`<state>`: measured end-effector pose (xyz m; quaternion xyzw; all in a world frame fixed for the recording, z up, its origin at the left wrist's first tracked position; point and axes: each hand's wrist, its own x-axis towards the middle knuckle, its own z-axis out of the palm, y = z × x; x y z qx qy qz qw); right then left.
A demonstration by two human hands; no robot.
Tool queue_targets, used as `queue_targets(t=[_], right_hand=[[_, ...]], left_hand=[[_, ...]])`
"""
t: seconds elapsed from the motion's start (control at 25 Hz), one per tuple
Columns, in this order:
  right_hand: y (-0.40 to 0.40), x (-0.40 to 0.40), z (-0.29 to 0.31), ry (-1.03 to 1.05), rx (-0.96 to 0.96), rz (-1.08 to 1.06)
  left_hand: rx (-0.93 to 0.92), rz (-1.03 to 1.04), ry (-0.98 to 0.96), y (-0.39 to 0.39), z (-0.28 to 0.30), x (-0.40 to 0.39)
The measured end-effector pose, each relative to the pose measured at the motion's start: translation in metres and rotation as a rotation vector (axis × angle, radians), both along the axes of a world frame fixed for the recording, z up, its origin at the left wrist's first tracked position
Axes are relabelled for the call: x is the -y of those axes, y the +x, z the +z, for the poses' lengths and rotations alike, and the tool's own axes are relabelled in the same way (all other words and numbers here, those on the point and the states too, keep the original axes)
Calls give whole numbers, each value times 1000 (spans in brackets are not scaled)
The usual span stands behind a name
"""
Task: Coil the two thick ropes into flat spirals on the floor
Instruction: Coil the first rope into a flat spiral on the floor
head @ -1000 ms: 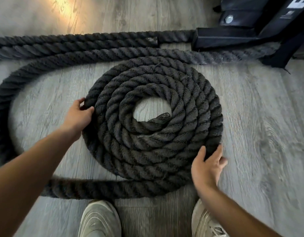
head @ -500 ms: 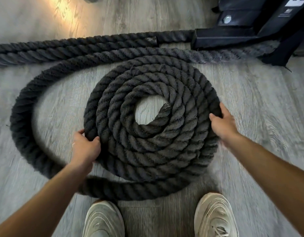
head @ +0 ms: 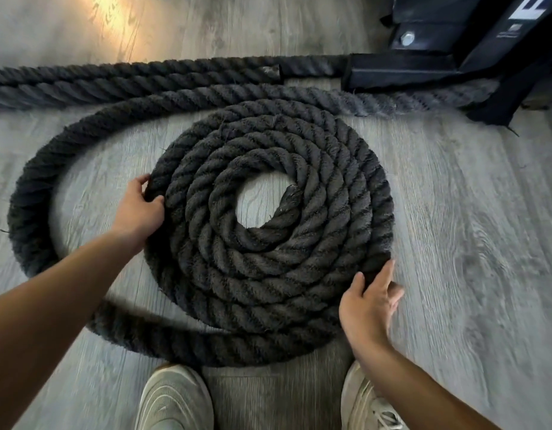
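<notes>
A thick dark rope lies coiled in a flat spiral (head: 268, 259) on the grey wood floor, with several turns round a small open centre. Its loose outer run (head: 29, 193) loops wide to the left and passes in front of my shoes. My left hand (head: 138, 209) grips the spiral's outer turn on its left side, thumb on top. At the spiral's lower right edge, my right hand (head: 368, 305) lies with straight fingers against the outer turn. A second thick rope (head: 144, 72) stretches straight across the floor behind the spiral.
A black metal machine base (head: 448, 51) stands at the back right, with rope running beneath it. My two pale shoes (head: 175, 398) are at the bottom edge, just behind the loose loop. Bare floor (head: 485, 243) spreads to the right of the spiral.
My left hand moved up the spiral's left side and my right hand slid down from the right side to the lower right edge. The loose loop drew in closer.
</notes>
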<state>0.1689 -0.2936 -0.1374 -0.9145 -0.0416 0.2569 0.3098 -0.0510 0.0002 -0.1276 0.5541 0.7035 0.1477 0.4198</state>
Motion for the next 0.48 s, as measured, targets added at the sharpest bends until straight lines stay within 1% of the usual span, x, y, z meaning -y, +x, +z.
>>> queue_targets(t=[0.12,0.24,0.32,0.4,0.48], right_hand=[[15,-9,-4,22,24,24],[47,-24,-1,-17,90,100],[82,-39,9,-36,97,180],[126,-56,18,37,0,194],[160,-66,26,115,-125,119]], left_hand=[[-144,-102,56,-6,-7,-1],[-126,-51,-22,-15,-16,16],[-115,-27,-65,-20,-19,43],[-119,-27,-102,-21,-20,75],[-77,-23,-168,-18,-19,105]])
